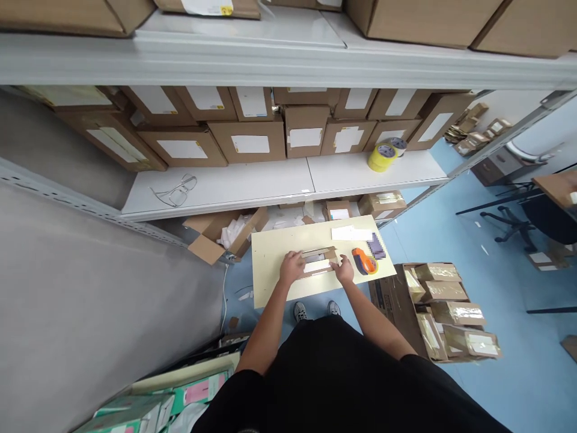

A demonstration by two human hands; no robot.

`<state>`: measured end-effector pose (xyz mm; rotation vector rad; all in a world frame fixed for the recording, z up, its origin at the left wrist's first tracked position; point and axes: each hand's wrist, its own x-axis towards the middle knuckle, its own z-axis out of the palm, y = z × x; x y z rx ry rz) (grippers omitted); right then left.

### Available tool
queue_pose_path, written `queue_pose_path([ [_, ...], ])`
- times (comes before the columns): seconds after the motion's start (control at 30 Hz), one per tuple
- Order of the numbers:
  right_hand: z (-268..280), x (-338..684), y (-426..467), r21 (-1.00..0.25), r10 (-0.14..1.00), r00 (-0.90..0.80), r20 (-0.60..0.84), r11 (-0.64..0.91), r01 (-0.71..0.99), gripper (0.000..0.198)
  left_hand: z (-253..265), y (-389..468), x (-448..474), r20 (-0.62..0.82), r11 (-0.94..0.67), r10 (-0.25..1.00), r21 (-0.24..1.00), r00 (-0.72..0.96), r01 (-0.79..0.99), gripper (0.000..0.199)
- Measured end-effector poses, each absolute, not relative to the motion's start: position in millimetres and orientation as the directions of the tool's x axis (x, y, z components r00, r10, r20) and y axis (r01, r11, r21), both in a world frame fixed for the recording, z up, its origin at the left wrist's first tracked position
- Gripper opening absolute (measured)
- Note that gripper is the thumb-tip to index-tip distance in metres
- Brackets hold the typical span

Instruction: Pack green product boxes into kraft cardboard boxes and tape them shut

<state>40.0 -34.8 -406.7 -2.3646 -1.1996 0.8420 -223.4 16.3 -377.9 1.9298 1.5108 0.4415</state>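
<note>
A small cardboard box (318, 273) with a white label lies on the cream tabletop (269, 282). Its top looks partly open, with one flap raised along the far side and something pale inside. My left hand (292, 267) grips the box's left end, fingers curled at the flap. At the right end, my right hand (344, 270) holds the box with its thumb and fingers around the corner. Just right of that hand lies an orange tape dispenser (364, 262). White paper slips (351, 234) and a blurred purple item (375, 246) are behind it.
Labelled boxes (250, 144) line the shelf ahead, with yellow tape rolls (382, 157) and glasses (177, 191) on it. An open carton (229, 234) stands left of the table. A large carton (392, 307) of taped boxes sits on the floor at right.
</note>
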Motion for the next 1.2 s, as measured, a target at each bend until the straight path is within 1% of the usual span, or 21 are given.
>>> queue_pose_path([
  [0.03, -408.6, 39.7, -36.0, -0.559, 0.820, 0.461, -0.340, -0.570, 0.602, 0.067, -380.5, 5.6, -221.1, -0.128, -0.169, 0.938, 0.639, 0.321, 0.750, 0.053],
  [0.07, -410.3, 39.4, -37.6, -0.566, 0.824, 0.456, -0.335, -0.563, 0.602, 0.067, -383.9, -5.9, -218.2, -0.136, -0.202, 0.926, 0.609, 0.353, 0.767, 0.051],
  [0.1, -411.6, 39.3, -39.6, -0.574, 0.831, 0.449, -0.328, -0.553, 0.604, 0.065, -388.0, -17.3, -214.8, -0.153, -0.217, 0.918, 0.576, 0.365, 0.788, 0.054],
  [0.17, -412.7, 41.3, -44.1, -0.600, 0.853, 0.434, -0.288, -0.514, 0.613, 0.060, -396.6, -36.3, -207.1, -0.196, -0.212, 0.913, 0.521, 0.357, 0.827, 0.072],
  [0.23, -411.7, 48.9, -48.4, -0.632, 0.876, 0.442, -0.195, -0.456, 0.626, 0.055, -403.6, -46.6, -199.4, -0.231, -0.196, 0.912, 0.483, 0.340, 0.853, 0.079],
  [0.33, -408.0, 75.5, -51.6, -0.654, 0.880, 0.474, -0.041, -0.382, 0.653, 0.050, -408.1, -45.0, -188.6, -0.256, -0.188, 0.908, 0.459, 0.332, 0.868, 0.071],
  [0.4, -406.3, 102.4, -51.2, -0.647, 0.872, 0.489, -0.012, -0.379, 0.661, 0.048, -407.7, -37.8, -180.9, -0.259, -0.211, 0.898, 0.453, 0.354, 0.866, 0.065],
  [0.47, -407.0, 132.7, -49.8, -0.629, 0.850, 0.523, -0.062, -0.440, 0.641, 0.046, -406.3, -30.2, -172.1, -0.264, -0.248, 0.882, 0.446, 0.391, 0.860, 0.061],
  [0.53, -411.2, 161.0, -48.5, -0.603, 0.813, 0.556, -0.174, -0.534, 0.592, 0.045, -405.3, -24.5, -162.4, -0.277, -0.278, 0.863, 0.435, 0.421, 0.857, 0.059],
  [0.6, -419.4, 183.2, -48.1, -0.587, 0.787, 0.549, -0.282, -0.594, 0.550, 0.040, -405.6, -21.0, -152.6, -0.299, -0.293, 0.850, 0.417, 0.434, 0.861, 0.059],
  [0.73, -445.2, 203.2, -49.9, -0.604, 0.812, 0.449, -0.372, -0.580, 0.547, 0.024, -409.2, -17.5, -136.2, -0.335, -0.306, 0.831, 0.390, 0.443, 0.868, 0.059],
  [0.8, -459.8, 203.6, -50.5, -0.611, 0.820, 0.400, -0.409, -0.571, 0.548, 0.021, -411.1, -16.4, -130.5, -0.339, -0.308, 0.826, 0.398, 0.451, 0.864, 0.059],
  [0.9, -477.0, 200.6, -47.4, -0.614, 0.808, 0.366, -0.462, -0.589, 0.525, 0.030, -412.1, -15.3, -124.2, -0.328, -0.300, 0.830, 0.422, 0.452, 0.856, 0.059],
  [1.0, -482.4, 202.3, -40.1, -0.619, 0.791, 0.365, -0.490, -0.611, 0.494, 0.040, -410.2, -14.5, -117.6, -0.326, -0.275, 0.838, 0.441, 0.438, 0.854, 0.060],
  [1.1, -474.1, 214.6, -36.9, -0.645, 0.803, 0.367, -0.469, -0.596, 0.478, 0.043, -406.0, -13.4, -107.8, -0.348, -0.251, 0.838, 0.439, 0.421, 0.863, 0.060],
  [1.2, -456.0, 232.3, -44.4, -0.704, 0.829, 0.371, -0.419, -0.554, 0.444, 0.050, -401.9, -11.8, -94.2, -0.371, -0.243, 0.834, 0.419, 0.408, 0.875, 0.060],
])
